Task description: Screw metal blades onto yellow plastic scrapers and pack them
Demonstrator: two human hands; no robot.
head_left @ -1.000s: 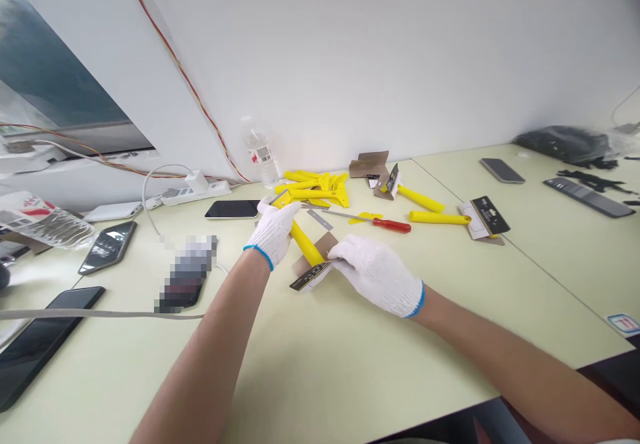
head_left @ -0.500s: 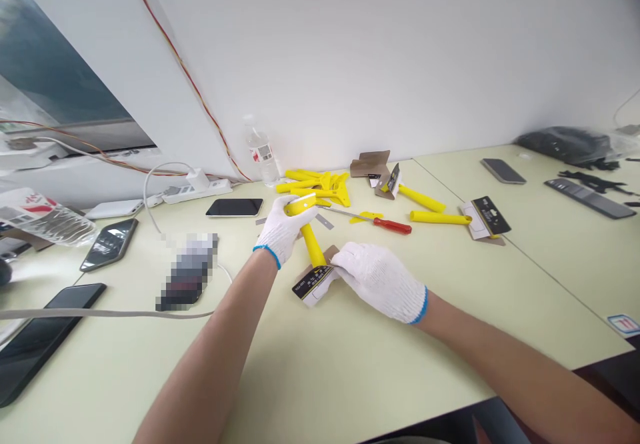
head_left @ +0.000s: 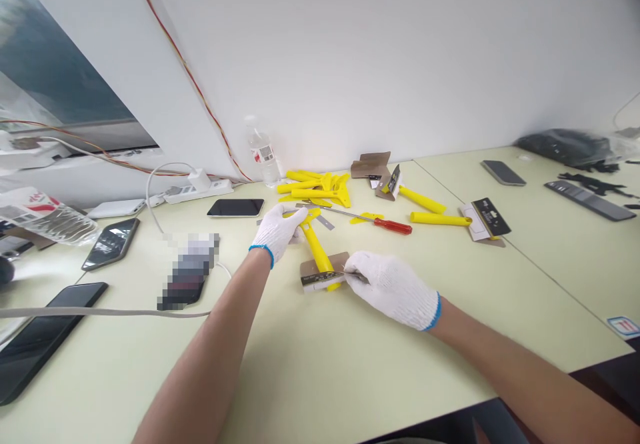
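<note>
My left hand (head_left: 279, 234), in a white knit glove, grips the head of a yellow scraper (head_left: 317, 247) whose handle points toward me. Around the handle's near end sits a folded cardboard card (head_left: 311, 268), black and white on its front and brown inside. Pinched on the right edge of that card are the fingers of my right hand (head_left: 393, 289), gloved as well. Just beyond lie a thin metal blade (head_left: 326, 223), a red-handled screwdriver (head_left: 393, 226) and a pile of yellow scrapers (head_left: 320, 193).
Two carded scrapers (head_left: 423, 200) (head_left: 440, 219) lie on the right, near brown cardboard pieces (head_left: 371, 165). A water bottle (head_left: 264, 157) stands by the wall. Several phones (head_left: 235, 208), a power strip (head_left: 200, 191) and a white cable (head_left: 125, 313) occupy the left side.
The scraper's head has tipped down and turned in my left hand. The card has swung from slanted to nearly level, and my right hand has shifted slightly right.
</note>
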